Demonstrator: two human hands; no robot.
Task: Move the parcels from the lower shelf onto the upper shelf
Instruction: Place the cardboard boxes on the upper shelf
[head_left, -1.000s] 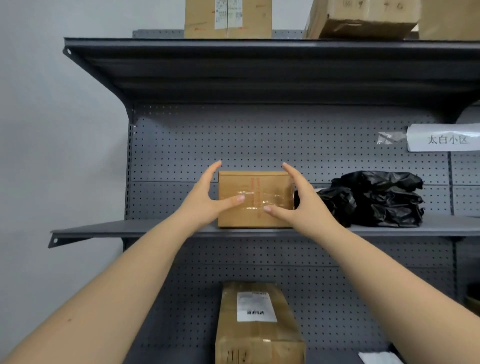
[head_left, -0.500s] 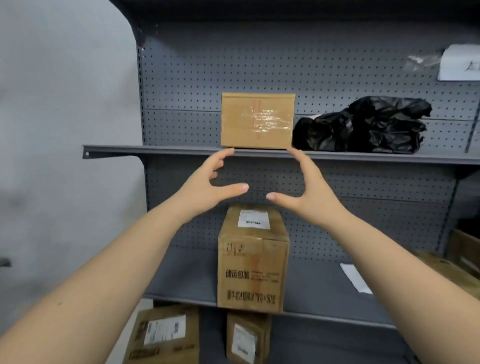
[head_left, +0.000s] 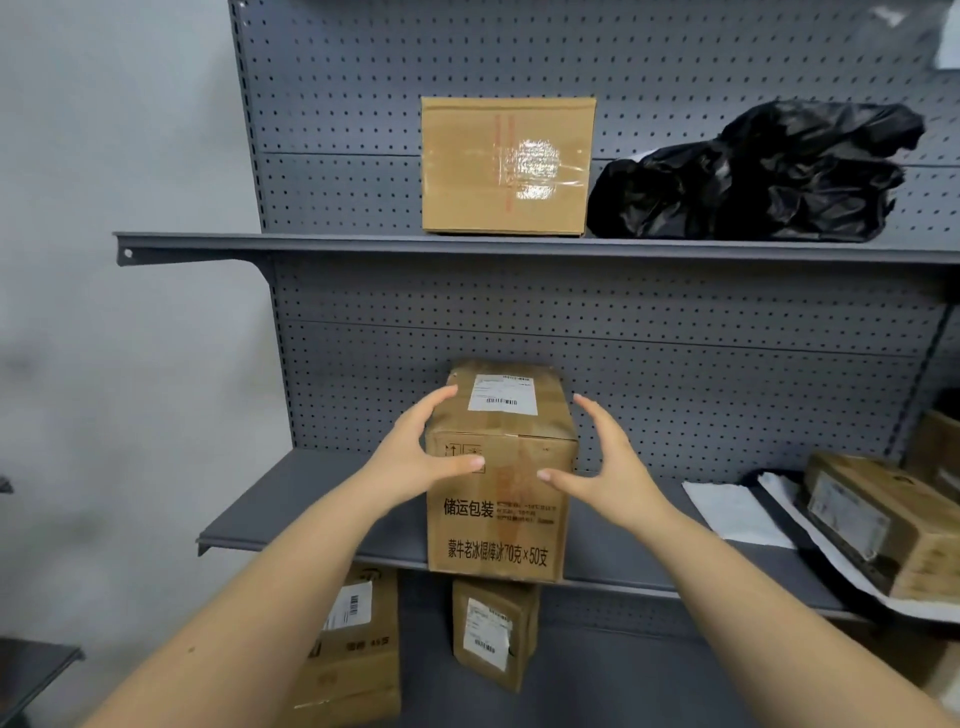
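A tall cardboard box (head_left: 498, 525) with a white label on top stands at the front of the lower shelf (head_left: 311, 504). My left hand (head_left: 415, 457) is spread at its upper left corner, fingers by the left edge and thumb over the front face. My right hand (head_left: 608, 462) is spread at the upper right corner, thumb tip in front of the face and fingers a little off the right side. Neither hand has closed on the box. On the upper shelf (head_left: 311, 243) a smaller taped cardboard box (head_left: 504, 166) sits beside a black plastic bag parcel (head_left: 753, 176).
At the right of the lower shelf lie a white sheet (head_left: 732, 512) and a cardboard parcel (head_left: 883, 525) on white wrapping. Below that shelf stand two more boxes (head_left: 358, 639) (head_left: 493, 629). A grey wall is at the left.
Both hands left the small box on the upper shelf and dropped to the tall box on the lower shelf. The view tilted down with them.
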